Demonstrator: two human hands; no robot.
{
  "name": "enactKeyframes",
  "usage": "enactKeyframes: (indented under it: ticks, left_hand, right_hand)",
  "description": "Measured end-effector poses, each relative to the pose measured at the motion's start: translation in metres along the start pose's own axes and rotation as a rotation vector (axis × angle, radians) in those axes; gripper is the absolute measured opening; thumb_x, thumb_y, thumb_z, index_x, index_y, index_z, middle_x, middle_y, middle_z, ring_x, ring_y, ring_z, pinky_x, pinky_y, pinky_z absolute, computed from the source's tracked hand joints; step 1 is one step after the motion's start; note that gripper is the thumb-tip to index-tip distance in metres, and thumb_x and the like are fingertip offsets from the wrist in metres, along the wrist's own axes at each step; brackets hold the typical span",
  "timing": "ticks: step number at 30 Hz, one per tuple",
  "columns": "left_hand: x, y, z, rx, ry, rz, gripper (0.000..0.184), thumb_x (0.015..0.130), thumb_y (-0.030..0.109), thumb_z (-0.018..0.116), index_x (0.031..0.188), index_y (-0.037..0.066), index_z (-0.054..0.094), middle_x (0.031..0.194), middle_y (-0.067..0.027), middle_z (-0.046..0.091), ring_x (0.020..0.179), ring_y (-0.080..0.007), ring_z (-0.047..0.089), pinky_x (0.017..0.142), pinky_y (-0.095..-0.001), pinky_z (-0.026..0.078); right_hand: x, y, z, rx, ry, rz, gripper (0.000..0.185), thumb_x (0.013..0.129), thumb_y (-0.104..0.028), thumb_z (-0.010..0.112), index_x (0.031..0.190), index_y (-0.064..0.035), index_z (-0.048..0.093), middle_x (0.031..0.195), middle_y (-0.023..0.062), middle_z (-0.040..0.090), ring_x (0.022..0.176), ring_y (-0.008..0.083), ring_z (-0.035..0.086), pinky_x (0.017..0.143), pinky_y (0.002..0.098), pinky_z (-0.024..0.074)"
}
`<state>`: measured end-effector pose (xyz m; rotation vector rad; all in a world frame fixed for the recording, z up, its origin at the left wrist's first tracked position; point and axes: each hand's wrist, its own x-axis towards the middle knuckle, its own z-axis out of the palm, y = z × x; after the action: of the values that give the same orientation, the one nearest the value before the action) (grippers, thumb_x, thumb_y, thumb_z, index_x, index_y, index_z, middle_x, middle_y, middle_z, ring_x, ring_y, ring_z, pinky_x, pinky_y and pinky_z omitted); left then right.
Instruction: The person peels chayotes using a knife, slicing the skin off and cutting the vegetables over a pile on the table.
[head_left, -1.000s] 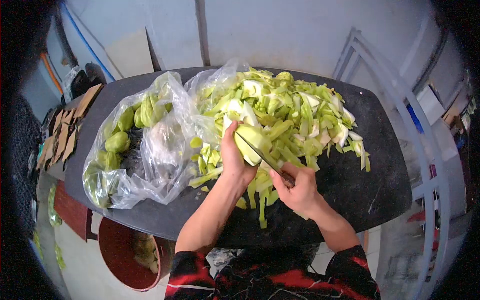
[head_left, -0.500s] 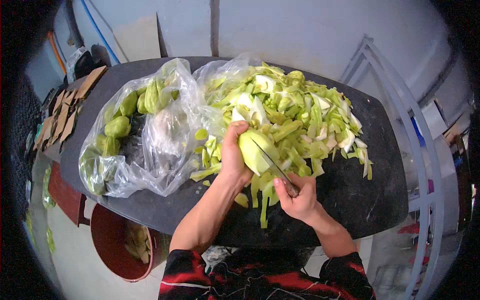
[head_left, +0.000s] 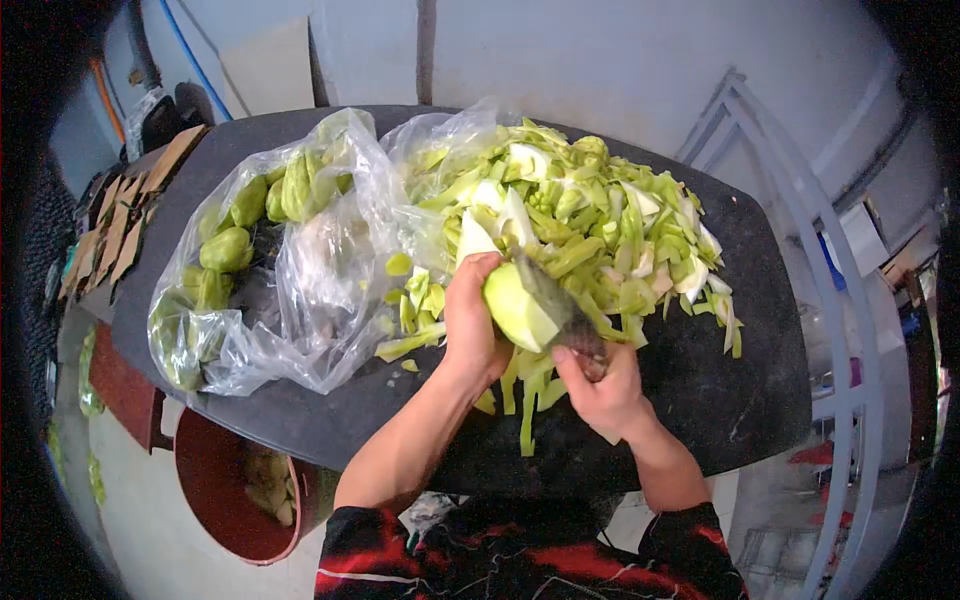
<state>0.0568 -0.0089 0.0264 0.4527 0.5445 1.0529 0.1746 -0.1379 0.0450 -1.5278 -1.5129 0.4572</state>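
My left hand [head_left: 474,318] is closed around a pale green peeled chayote [head_left: 518,312], holding it above the table. In my right hand [head_left: 607,392] is the handle of a knife [head_left: 562,315], whose blade is blurred and lies along the chayote's right side. Behind and right of both hands spreads a heap of green peelings [head_left: 610,220] with white pieces among them. A few strips hang or lie just below the chayote. Left of my hands, a clear plastic bag [head_left: 335,330] holds several unpeeled chayotes [head_left: 228,250].
Everything rests on a dark table [head_left: 700,420] with rounded corners. Below its left side stands a reddish-brown bin [head_left: 230,500] with scraps inside. Cardboard pieces [head_left: 125,220] lie at the far left. A grey metal rail [head_left: 850,380] runs along the right.
The knife blade has turned from a thin edge-on line to a broad blurred face beside the chayote. The chayote has shifted slightly to the right and down in my left hand.
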Motion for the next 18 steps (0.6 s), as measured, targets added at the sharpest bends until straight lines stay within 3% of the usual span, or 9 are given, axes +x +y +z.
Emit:
enactKeyframes:
  ticks: [2, 3, 5, 8, 11, 13, 15, 16, 18]
  left_hand:
    - [0.003, 0.007, -0.003, 0.225, -0.212, 0.147, 0.025, 0.089, 0.026, 0.056, 0.096, 0.003, 0.062, 0.087, -0.0070, 0.063, 0.077, -0.0185, 0.063, 0.073, -0.0330, 0.052]
    - [0.002, 0.021, -0.005, 0.297, -0.403, 0.068, 0.033, 0.086, 0.028, 0.063, 0.102, -0.001, 0.064, 0.094, -0.0086, 0.066, 0.082, -0.0181, 0.064, 0.075, -0.0318, 0.053]
    - [-0.007, 0.037, 0.001, 0.284, -0.594, -0.004, 0.036, 0.080, 0.008, 0.074, 0.112, -0.005, 0.064, 0.103, -0.0122, 0.069, 0.089, -0.0165, 0.066, 0.083, -0.0308, 0.054]
    - [-0.008, 0.032, -0.004, 0.318, -0.604, -0.141, 0.057, 0.069, -0.003, 0.080, 0.122, -0.005, 0.060, 0.110, -0.0143, 0.068, 0.095, -0.0182, 0.067, 0.089, -0.0329, 0.054]
    - [-0.010, 0.014, 0.001, 0.196, -0.474, -0.124, 0.077, 0.055, 0.004, 0.089, 0.125, -0.006, 0.058, 0.113, -0.0145, 0.068, 0.097, -0.0218, 0.067, 0.088, -0.0360, 0.055]
    - [-0.014, 0.019, 0.003, 0.221, -0.468, -0.087, 0.073, 0.055, 0.005, 0.089, 0.122, -0.006, 0.060, 0.108, -0.0136, 0.069, 0.093, -0.0209, 0.068, 0.085, -0.0355, 0.056]
    - [-0.017, 0.035, 0.003, 0.571, -0.507, -0.033, 0.071, 0.055, 0.002, 0.089, 0.120, -0.007, 0.061, 0.104, -0.0132, 0.070, 0.088, -0.0203, 0.069, 0.084, -0.0351, 0.057]
    - [-0.019, 0.043, 0.006, 0.681, -0.518, -0.022, 0.070, 0.053, 0.000, 0.089, 0.118, -0.007, 0.063, 0.101, -0.0130, 0.071, 0.086, -0.0197, 0.069, 0.082, -0.0345, 0.057]
    - [-0.017, 0.036, 0.006, 0.507, -0.510, -0.042, 0.064, 0.057, -0.002, 0.087, 0.117, -0.006, 0.064, 0.099, -0.0124, 0.071, 0.084, -0.0166, 0.068, 0.080, -0.0315, 0.056]
  right_hand:
    - [-0.003, 0.002, -0.012, 0.384, 0.008, 0.275, 0.015, 0.091, -0.013, 0.064, 0.083, -0.0010, 0.059, 0.058, 0.0000, 0.054, 0.048, 0.0080, 0.047, 0.044, 0.0260, 0.0376]
    - [-0.002, 0.004, -0.026, 0.479, -0.027, 0.342, 0.012, 0.091, -0.008, 0.062, 0.083, -0.0031, 0.055, 0.055, -0.0011, 0.050, 0.044, 0.0053, 0.044, 0.040, 0.0251, 0.0349]
    - [0.001, 0.001, -0.040, 0.666, -0.140, 0.335, 0.012, 0.091, -0.003, 0.060, 0.082, -0.0031, 0.053, 0.054, -0.0018, 0.046, 0.040, 0.0055, 0.040, 0.037, 0.0259, 0.0316]
    - [-0.001, 0.006, -0.039, 0.749, -0.179, 0.362, 0.012, 0.091, -0.003, 0.060, 0.081, -0.0035, 0.053, 0.053, -0.0023, 0.043, 0.040, 0.0060, 0.040, 0.037, 0.0257, 0.0311]
    - [-0.004, 0.020, -0.028, 0.626, -0.124, 0.203, 0.035, 0.082, 0.007, 0.068, 0.068, -0.0087, 0.040, 0.052, -0.0025, 0.041, 0.041, 0.0066, 0.043, 0.037, 0.0267, 0.0327]
    - [-0.003, 0.018, -0.029, 0.619, -0.114, 0.246, 0.044, 0.078, 0.010, 0.071, 0.065, -0.0112, 0.034, 0.052, -0.0027, 0.041, 0.042, 0.0068, 0.045, 0.037, 0.0268, 0.0338]
    - [0.001, 0.016, -0.036, 0.492, -0.177, 0.246, 0.038, 0.076, -0.007, 0.081, 0.065, -0.0119, 0.044, 0.056, -0.0067, 0.047, 0.046, 0.0037, 0.044, 0.043, 0.0229, 0.0341]
    - [0.003, 0.015, -0.041, 0.451, -0.233, 0.281, 0.038, 0.074, -0.007, 0.081, 0.066, -0.0120, 0.044, 0.058, -0.0075, 0.047, 0.051, 0.0029, 0.044, 0.046, 0.0225, 0.0342]
    - [-0.002, 0.021, -0.026, 0.476, -0.147, 0.283, 0.038, 0.073, -0.007, 0.081, 0.066, -0.0121, 0.044, 0.058, -0.0076, 0.047, 0.051, 0.0033, 0.043, 0.047, 0.0230, 0.0339]
